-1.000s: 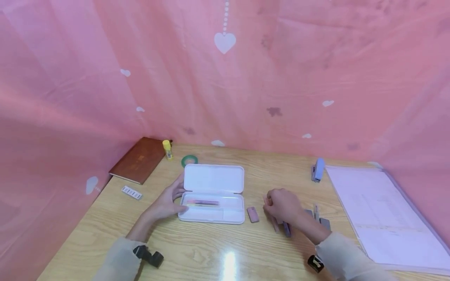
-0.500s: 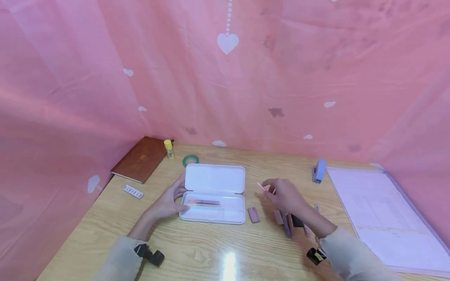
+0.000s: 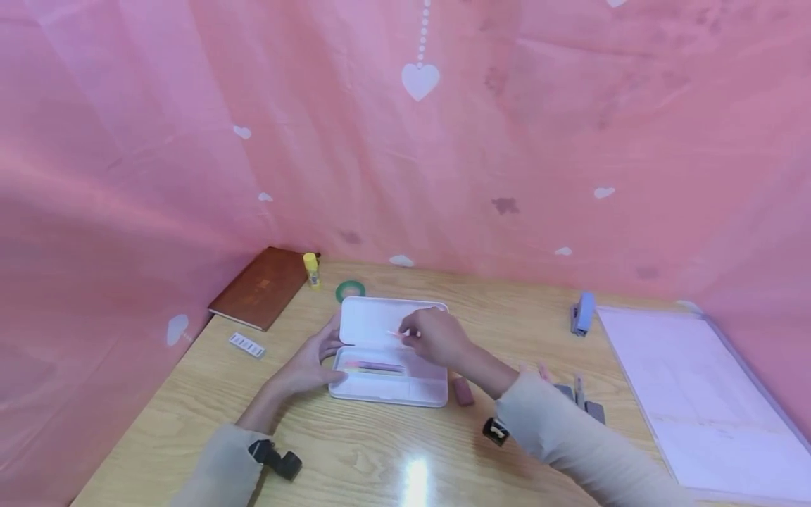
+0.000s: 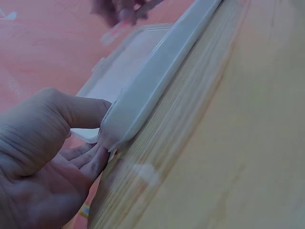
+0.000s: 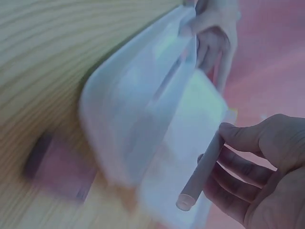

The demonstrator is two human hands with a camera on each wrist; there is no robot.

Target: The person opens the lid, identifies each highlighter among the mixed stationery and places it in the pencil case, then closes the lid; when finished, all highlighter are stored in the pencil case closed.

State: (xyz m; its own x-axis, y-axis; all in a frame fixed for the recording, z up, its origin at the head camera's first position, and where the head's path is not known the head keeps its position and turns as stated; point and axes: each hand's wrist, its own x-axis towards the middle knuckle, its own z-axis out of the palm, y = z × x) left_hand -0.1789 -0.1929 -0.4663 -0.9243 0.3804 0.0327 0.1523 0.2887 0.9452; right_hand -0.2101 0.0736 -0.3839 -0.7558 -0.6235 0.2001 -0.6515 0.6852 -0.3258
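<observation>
A white pencil case (image 3: 388,391) lies with its lid (image 3: 364,322) folded back. My left hand (image 3: 310,362) holds its left end, thumb at the near side and fingers behind, as the left wrist view (image 4: 52,143) also shows. Slim pens (image 3: 376,367) lie in the back part of its tray. Over the case, my right hand (image 3: 437,338) pinches a pen (image 5: 202,174) with a pinkish tip between thumb and fingers. In the head view the hand overlaps the lid. A pink eraser (image 3: 463,391) sits just right of the case, partly behind the right forearm.
Several stationery pieces (image 3: 579,394) lie beyond the right sleeve, partly hidden by it. A blue stapler (image 3: 583,313) and a white paper pad (image 3: 690,394) are at the right. At the left are a brown notebook (image 3: 260,289), glue stick (image 3: 312,270), green tape (image 3: 350,289) and a white strip (image 3: 247,345).
My right hand has picked up the pen from the pieces at the right and carried it left over the pencil case. The left hand keeps its hold; the head view has shifted slightly.
</observation>
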